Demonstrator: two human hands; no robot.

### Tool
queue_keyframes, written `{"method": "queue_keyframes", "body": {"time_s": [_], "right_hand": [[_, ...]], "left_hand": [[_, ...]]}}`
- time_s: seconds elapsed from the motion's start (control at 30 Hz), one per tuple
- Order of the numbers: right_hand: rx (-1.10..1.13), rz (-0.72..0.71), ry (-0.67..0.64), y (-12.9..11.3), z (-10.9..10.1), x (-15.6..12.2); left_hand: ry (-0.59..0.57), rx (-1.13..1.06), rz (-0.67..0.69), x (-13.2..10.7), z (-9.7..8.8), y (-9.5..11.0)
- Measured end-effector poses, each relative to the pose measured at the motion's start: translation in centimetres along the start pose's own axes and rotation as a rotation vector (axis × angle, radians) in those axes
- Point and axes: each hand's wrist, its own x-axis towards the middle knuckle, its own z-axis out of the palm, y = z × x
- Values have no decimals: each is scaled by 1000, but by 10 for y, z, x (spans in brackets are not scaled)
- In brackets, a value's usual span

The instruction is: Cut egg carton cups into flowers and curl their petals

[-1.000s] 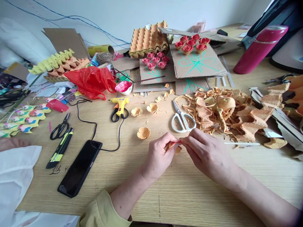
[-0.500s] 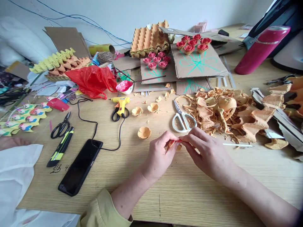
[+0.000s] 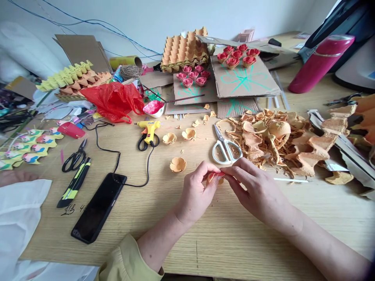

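Note:
My left hand (image 3: 197,191) and my right hand (image 3: 254,190) meet over the middle of the wooden table (image 3: 222,242). Both pinch a small orange egg-carton petal cup (image 3: 211,178) between their fingertips. The cup is mostly hidden by the fingers. A finished paper flower cup (image 3: 177,164) lies just to the left of my left hand. White-handled scissors (image 3: 225,147) lie just beyond my right hand.
A heap of egg-carton scraps (image 3: 275,136) lies to the right. A yellow glue gun (image 3: 149,130), two more flower cups (image 3: 179,136), a black phone (image 3: 99,207), black scissors (image 3: 74,157) and a red bag (image 3: 113,99) lie to the left. Cardboard with red flowers (image 3: 238,54) and egg trays (image 3: 184,47) stand behind.
Both hands have stayed on the small cup, with the fingers shifting slightly as they work it. Nothing else on the table has moved.

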Motion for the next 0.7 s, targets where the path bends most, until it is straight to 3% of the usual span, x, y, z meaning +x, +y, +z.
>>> {"method": "queue_keyframes", "body": {"time_s": [0.43, 0.7], "right_hand": [[-90, -50, -2, -2, -1, 0], [-77, -36, 21, 0, 0, 0]], "left_hand": [[-23, -162, -95, 0, 1, -2], [58, -213, -73, -1, 6, -1]]}}
